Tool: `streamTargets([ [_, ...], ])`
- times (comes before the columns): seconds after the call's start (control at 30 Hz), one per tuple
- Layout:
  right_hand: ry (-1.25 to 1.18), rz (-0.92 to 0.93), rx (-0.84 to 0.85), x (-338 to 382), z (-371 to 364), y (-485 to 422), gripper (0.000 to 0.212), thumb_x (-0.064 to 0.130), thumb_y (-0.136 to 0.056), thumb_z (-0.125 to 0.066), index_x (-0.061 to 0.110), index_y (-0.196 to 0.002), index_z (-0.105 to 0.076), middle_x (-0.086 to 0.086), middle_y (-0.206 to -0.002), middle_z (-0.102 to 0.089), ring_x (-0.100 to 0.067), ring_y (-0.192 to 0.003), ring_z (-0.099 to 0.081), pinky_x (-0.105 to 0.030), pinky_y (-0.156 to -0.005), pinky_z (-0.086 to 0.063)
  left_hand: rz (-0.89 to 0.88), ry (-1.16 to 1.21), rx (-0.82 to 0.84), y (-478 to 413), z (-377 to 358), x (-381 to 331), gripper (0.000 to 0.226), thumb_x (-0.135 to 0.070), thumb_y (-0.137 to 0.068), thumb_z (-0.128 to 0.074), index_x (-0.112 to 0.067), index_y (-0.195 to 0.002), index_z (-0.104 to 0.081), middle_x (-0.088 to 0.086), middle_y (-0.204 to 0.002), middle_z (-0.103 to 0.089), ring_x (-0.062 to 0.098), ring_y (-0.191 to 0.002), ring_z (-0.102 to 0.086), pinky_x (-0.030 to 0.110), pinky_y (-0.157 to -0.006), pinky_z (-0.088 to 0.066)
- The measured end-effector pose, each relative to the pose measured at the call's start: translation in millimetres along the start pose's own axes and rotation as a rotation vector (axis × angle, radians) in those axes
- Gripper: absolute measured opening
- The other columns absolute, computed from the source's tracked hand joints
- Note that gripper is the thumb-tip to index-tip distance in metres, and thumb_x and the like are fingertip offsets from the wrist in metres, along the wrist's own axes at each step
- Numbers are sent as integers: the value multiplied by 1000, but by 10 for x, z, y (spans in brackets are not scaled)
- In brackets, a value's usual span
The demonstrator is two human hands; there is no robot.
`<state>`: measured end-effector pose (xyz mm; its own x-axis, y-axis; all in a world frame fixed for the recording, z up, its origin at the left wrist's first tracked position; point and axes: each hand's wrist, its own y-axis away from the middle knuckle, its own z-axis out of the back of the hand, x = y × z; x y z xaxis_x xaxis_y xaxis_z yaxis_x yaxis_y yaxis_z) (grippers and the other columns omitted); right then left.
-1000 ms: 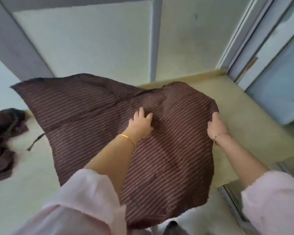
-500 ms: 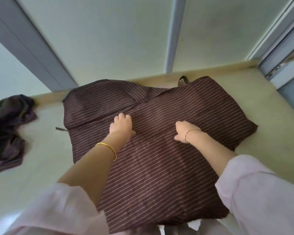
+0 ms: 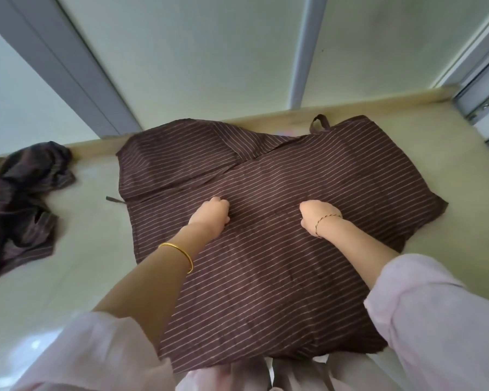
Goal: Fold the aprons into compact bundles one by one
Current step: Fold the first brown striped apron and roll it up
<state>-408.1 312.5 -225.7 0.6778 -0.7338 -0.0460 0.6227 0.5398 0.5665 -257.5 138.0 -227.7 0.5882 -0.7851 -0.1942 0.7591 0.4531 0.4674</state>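
A brown apron with thin pale stripes (image 3: 266,277) lies spread on the pale tabletop (image 3: 68,277), its upper left corner folded over. The neck loop (image 3: 319,123) pokes out at the far edge and a tie end (image 3: 113,199) sticks out on the left. My left hand (image 3: 211,214) and my right hand (image 3: 318,215) rest side by side on the middle of the apron, a short gap between them. Both have their fingers curled down into the cloth, with the fingertips hidden.
A crumpled heap of dark aprons (image 3: 20,198) lies at the left side of the table. A pale wall with grey frames (image 3: 302,52) rises right behind the table's raised far edge (image 3: 378,104). A metal door frame (image 3: 486,103) stands at the right.
The apron has settled flat from being held up and spread. My right hand moved from its right edge to the middle, and both hands went from flat palms to curled fingers.
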Motion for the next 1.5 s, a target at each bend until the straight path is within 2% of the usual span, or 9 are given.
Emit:
streamTargets([
  [0.33, -418, 119, -245, -413, -130, 569, 20, 12, -98, -44, 16, -114, -56, -2, -114, -57, -19, -95, -59, -33, -87, -52, 153, -171, -161, 144, -32, -151, 39, 1, -91, -52, -4, -129, -43, 17, -129, -45, 34, -118, -46, 44, -93, -46],
  [0.5, -251, 126, -325, -851, -350, 991, 24, -4, -89, -45, 19, -93, -50, -1, -108, -49, -20, -74, -55, -31, -65, -49, -106, 37, -194, 594, -285, -977, 17, -21, -98, -48, -11, -111, -47, 9, -116, -51, 30, -99, -55, 38, -74, -46],
  [0.63, -136, 202, -266, -1099, -654, 1300, 31, -9, -81, -48, 21, -88, -46, 2, -98, -41, -19, -75, -48, -29, -57, -39, -278, 23, -133, 1161, -678, -1710, 24, -37, -98, -45, -14, -104, -47, 5, -108, -55, 26, -90, -58, 36, -68, -44],
  [0.73, -100, 308, -280, -1223, -897, 1431, 38, -7, -79, -53, 23, -103, -50, 3, -108, -42, -18, -96, -45, -28, -69, -40, -350, -126, -188, 1451, -1039, -1965, 33, -43, -98, -41, -13, -106, -49, 4, -106, -56, 25, -87, -60, 33, -60, -39],
  [0.83, 67, 477, -355, -1308, -1232, 1539, 69, -1, -74, -62, 28, -133, -40, 2, -141, -34, -22, -132, -30, -36, -102, -35, -314, -199, -228, 1676, -1395, -2059, 36, -43, -96, -46, -13, -115, -47, 3, -113, -53, 24, -97, -57, 33, -61, -39],
  [0.93, 233, 561, -480, -1311, -1502, 1579, 90, -9, -67, -67, 20, -145, -34, -11, -149, -34, -32, -137, -33, -48, -110, -32, -236, -196, -310, 1784, -1619, -2015, 35, -38, -94, -53, -13, -118, -46, 3, -117, -49, 23, -106, -51, 32, -70, -43],
  [1.13, 379, 630, -700, -1381, -1709, 1534, 60, -1, -81, -36, 17, -137, -37, -17, -131, -55, -36, -114, -57, -49, -93, -48, -178, -217, -423, 1927, -1758, -1910, 43, -33, -67, -81, -12, -96, -56, 4, -94, -56, 23, -84, -55, 33, -71, -49],
  [1.27, 396, 611, -756, -1360, -1798, 1531, 56, -2, -82, -43, 17, -135, -43, -17, -126, -57, -35, -108, -59, -51, -94, -47, -134, -275, -359, 1979, -1869, -1913, 50, -38, -83, -67, -12, -117, -42, 5, -115, -45, 23, -101, -45, 32, -85, -42],
  [1.5, 112, 791, -1002, -1187, -1751, 1589, 24, -1, -84, -41, 11, -96, -57, -8, -95, -64, -28, -89, -62, -37, -86, -52, -35, -268, -367, 2017, -1941, -1981, 55, -43, -83, -66, -14, -120, -37, 6, -117, -42, 23, -102, -43, 32, -82, -39],
])
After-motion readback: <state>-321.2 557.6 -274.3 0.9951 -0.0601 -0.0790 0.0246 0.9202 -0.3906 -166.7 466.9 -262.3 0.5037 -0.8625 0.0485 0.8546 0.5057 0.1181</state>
